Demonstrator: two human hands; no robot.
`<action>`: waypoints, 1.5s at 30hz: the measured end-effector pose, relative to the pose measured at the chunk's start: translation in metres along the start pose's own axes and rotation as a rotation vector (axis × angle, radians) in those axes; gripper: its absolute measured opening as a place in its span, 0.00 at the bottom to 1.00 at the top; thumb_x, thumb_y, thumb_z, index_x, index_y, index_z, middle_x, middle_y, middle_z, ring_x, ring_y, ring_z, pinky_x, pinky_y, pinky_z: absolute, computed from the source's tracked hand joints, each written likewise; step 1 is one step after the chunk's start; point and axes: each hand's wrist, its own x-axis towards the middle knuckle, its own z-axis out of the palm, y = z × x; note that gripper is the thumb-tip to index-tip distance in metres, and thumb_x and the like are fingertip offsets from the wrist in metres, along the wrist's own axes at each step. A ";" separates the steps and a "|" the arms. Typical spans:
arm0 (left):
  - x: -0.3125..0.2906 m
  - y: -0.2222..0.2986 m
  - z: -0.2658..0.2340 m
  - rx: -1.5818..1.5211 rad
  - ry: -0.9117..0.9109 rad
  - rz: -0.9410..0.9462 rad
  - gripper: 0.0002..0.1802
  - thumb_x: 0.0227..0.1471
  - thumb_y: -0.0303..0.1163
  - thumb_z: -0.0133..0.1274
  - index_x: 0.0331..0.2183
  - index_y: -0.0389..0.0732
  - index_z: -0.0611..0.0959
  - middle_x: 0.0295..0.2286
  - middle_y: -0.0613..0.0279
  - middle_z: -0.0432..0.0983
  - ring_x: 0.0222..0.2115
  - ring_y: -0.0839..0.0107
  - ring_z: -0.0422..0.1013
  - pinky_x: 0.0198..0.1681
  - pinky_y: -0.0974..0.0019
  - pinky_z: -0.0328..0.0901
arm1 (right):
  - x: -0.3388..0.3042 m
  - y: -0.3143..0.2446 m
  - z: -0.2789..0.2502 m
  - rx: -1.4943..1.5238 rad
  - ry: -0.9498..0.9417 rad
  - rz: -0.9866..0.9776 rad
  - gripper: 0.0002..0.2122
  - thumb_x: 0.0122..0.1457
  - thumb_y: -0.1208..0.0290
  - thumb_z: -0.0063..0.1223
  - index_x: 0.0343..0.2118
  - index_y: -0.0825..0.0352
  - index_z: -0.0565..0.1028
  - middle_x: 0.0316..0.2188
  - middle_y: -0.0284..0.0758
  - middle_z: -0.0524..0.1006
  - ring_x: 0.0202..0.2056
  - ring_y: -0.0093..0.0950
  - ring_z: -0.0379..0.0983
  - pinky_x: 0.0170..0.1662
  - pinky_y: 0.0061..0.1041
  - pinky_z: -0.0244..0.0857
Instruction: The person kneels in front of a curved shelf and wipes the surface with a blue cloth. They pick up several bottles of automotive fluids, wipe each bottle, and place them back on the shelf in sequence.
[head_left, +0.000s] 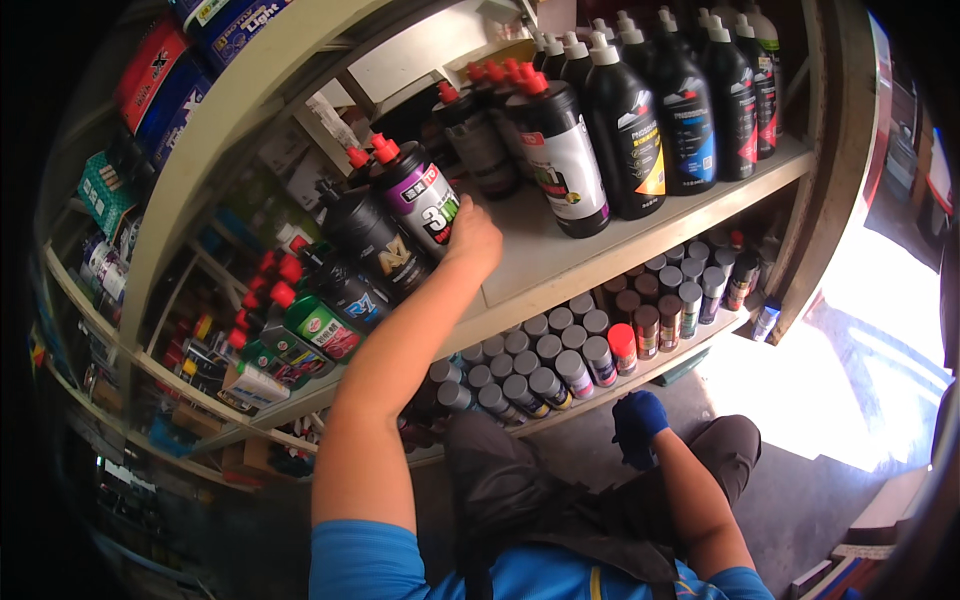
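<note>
From where I stand, the person's bare left hand [475,240] is at the right side of a black plastic bottle with a red cap and a purple-and-white label [408,188], up on the cream-coloured shelf [510,272]. The fingers look bent against the label, but I can't tell whether they pinch the bottle or only press it, since the far side is hidden. Just left of that hand, beyond the held-at bottle, stands a darker black bottle with gold lettering [385,250]; to the hand's right, across a bare stretch of shelf, is a black bottle with a red cap and a pale label [560,165]. Below and to the right of the left hand, the right hand, in a blue glove [640,428], hangs near the knee, its fingers folded in; whether they close on anything I can't tell. To handle the bottle well, I'd have the thumb and fingers set low around its body, keep it upright, and move it smoothly without knocking its left-hand neighbour. The shelf's front edge lies close under the wrist, so the base should sit well back from it.
</note>
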 end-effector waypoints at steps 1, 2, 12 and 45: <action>-0.003 0.001 -0.001 -0.015 0.008 0.016 0.12 0.48 0.33 0.48 0.29 0.45 0.86 0.29 0.64 0.78 0.38 0.66 0.69 0.55 0.53 0.51 | -0.002 0.001 0.001 -0.016 -0.026 0.002 0.15 0.47 0.56 0.62 0.30 0.64 0.80 0.31 0.42 0.79 0.36 0.39 0.77 0.39 0.35 0.70; -0.006 0.001 -0.002 -0.031 0.002 0.018 0.11 0.48 0.33 0.48 0.29 0.45 0.86 0.28 0.64 0.77 0.37 0.66 0.69 0.55 0.55 0.52 | -0.005 0.002 0.000 -0.006 -0.014 -0.019 0.15 0.47 0.56 0.62 0.29 0.64 0.80 0.30 0.42 0.79 0.36 0.39 0.77 0.39 0.35 0.69; -0.019 -0.039 -0.058 -0.509 0.452 0.061 0.11 0.44 0.38 0.56 0.24 0.40 0.82 0.25 0.59 0.75 0.36 0.57 0.69 0.45 0.54 0.62 | -0.017 -0.002 -0.027 0.046 -0.089 -0.029 0.14 0.48 0.58 0.61 0.30 0.64 0.79 0.32 0.42 0.78 0.38 0.40 0.76 0.40 0.36 0.70; 0.052 -0.246 0.029 -1.115 -0.294 -0.575 0.24 0.34 0.37 0.67 0.35 0.34 0.80 0.28 0.59 0.77 0.29 0.70 0.72 0.32 0.68 0.66 | 0.029 0.012 0.006 0.154 0.131 -0.109 0.09 0.50 0.68 0.47 0.26 0.63 0.79 0.24 0.40 0.77 0.26 0.38 0.76 0.30 0.34 0.69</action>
